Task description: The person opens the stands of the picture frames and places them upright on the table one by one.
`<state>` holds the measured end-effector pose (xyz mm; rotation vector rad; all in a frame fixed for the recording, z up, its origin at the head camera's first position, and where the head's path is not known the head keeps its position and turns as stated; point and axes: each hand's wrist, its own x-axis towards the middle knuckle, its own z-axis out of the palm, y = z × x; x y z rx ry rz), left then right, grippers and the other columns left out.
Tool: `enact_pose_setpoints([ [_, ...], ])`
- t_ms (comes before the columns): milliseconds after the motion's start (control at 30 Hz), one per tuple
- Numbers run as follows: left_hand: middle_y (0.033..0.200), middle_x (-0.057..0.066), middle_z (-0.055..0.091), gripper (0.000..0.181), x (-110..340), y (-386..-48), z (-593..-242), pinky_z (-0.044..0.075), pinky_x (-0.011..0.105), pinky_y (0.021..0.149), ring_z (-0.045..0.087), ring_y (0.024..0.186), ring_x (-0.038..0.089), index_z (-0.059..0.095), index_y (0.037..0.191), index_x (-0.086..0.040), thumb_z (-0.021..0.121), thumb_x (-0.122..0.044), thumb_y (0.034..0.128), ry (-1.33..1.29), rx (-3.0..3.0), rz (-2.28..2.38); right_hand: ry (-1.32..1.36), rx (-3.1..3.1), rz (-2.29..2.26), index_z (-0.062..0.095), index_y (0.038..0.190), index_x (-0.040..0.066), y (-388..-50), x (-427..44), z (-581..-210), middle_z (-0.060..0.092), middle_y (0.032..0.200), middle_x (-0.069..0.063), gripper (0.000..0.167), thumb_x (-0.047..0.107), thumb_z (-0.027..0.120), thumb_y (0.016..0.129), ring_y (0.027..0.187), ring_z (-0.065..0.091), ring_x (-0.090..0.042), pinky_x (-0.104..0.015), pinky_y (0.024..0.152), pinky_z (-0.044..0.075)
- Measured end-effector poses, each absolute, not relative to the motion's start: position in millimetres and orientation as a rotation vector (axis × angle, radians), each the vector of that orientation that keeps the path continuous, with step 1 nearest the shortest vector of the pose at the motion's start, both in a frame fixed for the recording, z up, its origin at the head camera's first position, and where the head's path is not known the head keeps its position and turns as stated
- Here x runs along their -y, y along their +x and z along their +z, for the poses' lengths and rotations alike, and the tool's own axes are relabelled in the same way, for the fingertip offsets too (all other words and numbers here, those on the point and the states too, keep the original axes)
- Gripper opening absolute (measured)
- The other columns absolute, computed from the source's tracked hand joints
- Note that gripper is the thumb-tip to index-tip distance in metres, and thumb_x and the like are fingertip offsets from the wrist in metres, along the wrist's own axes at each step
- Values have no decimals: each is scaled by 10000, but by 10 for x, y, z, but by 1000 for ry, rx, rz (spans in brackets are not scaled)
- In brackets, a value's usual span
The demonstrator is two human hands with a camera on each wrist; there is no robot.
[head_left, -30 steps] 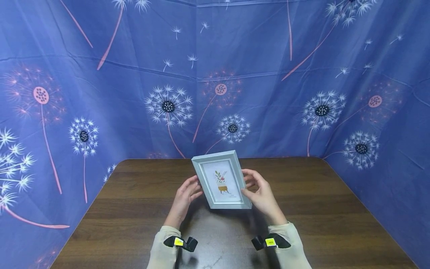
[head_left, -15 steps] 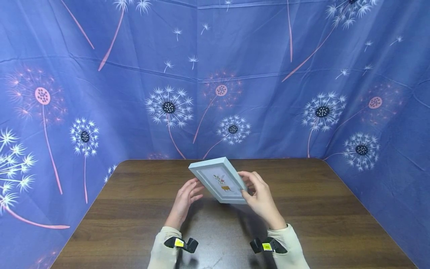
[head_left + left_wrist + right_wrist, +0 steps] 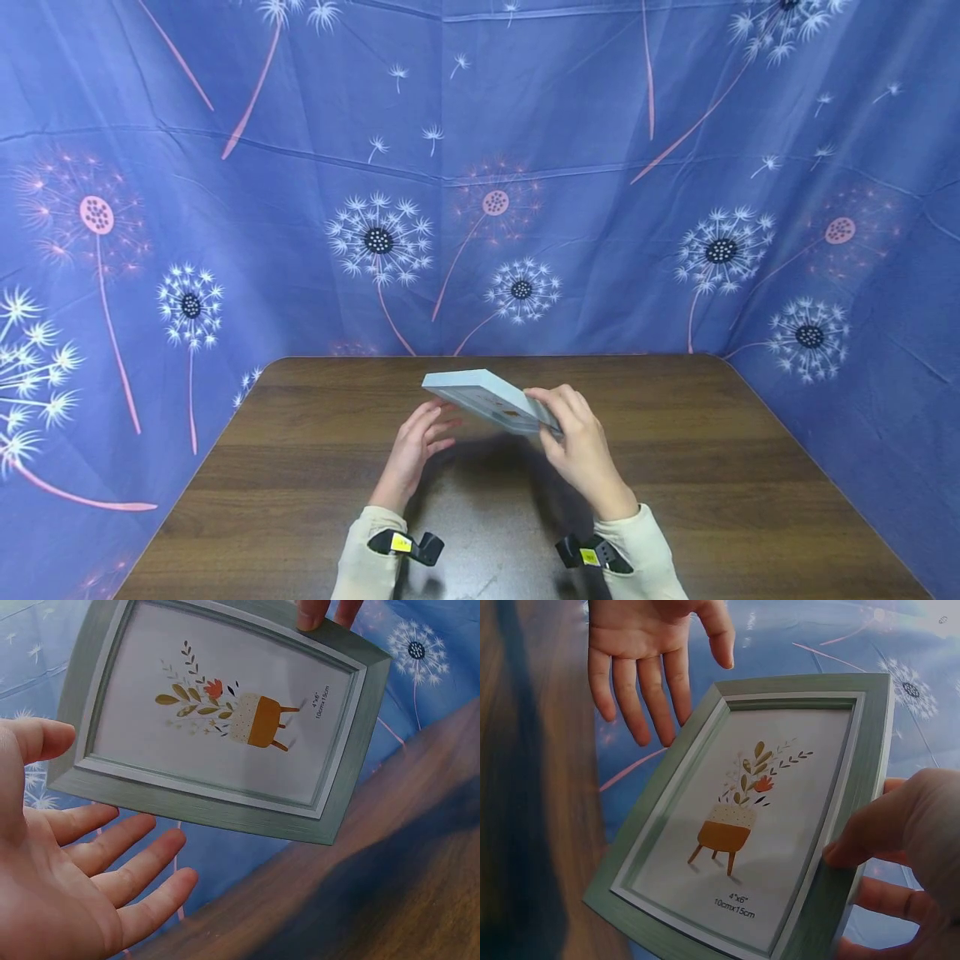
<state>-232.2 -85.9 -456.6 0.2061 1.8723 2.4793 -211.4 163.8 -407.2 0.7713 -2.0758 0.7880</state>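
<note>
A pale green picture frame [image 3: 480, 398] is held tilted above the table, its front turned downward and its top edge toward the head camera. My right hand [image 3: 583, 450] grips its right side, thumb on the front border and fingers behind, as the right wrist view shows. Printed on the insert [image 3: 780, 825] are a plant in an orange-and-white pot on legs and the size text. My left hand [image 3: 408, 450] is at the frame's left corner with fingers extended; in the left wrist view its thumb [image 3: 52, 741] lies close to the border. Whether it touches the frame is unclear.
A dark brown wooden table [image 3: 285, 467] lies beneath both hands. Behind and at the sides hangs a blue cloth [image 3: 600, 208] with a dandelion print. Black camera straps [image 3: 405, 543] sit on both wrists.
The picture frame has tipped from facing the head camera to nearly edge-on, its top edge lowering. My right hand has turned with it; my left hand has barely moved, its fingers now less behind the frame.
</note>
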Motion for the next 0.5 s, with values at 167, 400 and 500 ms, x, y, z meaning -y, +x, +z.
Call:
enact_pose_setpoints([
  [167,1386,301,508,515,864,-2307,-4525,510,412,889,573,1203,409,405,1394,93,448,-253,1016,199,-1794,2493,769,2062,685,679,1172,125,-2102,-1630,-4060,581,920,-39,625,-191,670,632,835,549,-220,-389,602,494],
  [400,1388,302,506,537,864,-2257,-4440,518,426,900,574,1202,404,388,1397,100,390,-298,1037,265,-1707,2486,778,2005,578,696,1161,126,-2107,-1631,-4036,583,906,-49,604,-164,620,637,774,523,-234,-401,604,455],
  [500,1370,281,526,499,845,-2240,-4408,507,453,928,556,1222,411,442,1350,69,350,-316,1047,311,-1651,2474,773,1996,545,703,1156,141,-2104,-1630,-4029,587,907,-51,588,-135,585,651,766,514,-244,-420,611,437],
])
